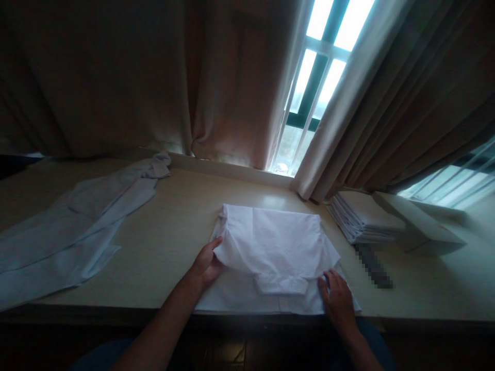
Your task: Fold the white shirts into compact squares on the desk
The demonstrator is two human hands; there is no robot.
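A white shirt (278, 237) lies partly folded in front of me near the table's front edge, its collar facing me. My left hand (209, 264) is closed at the shirt's left edge, thumb on top and the other fingers partly hidden under the cloth. At the lower right side, my right hand (337, 298) has its fingers curled against the fabric, pinching the edge. Part of the shirt's lower layer spreads flat beneath the folded top and reaches the table edge.
More loose white clothing (81, 221) stretches across the table (166, 247) at the left. On the right are a stack of folded white cloth (365, 216), a pale box (421, 226) and a blurred-out dark item (374, 267). Curtains (240, 82) and a window stand behind.
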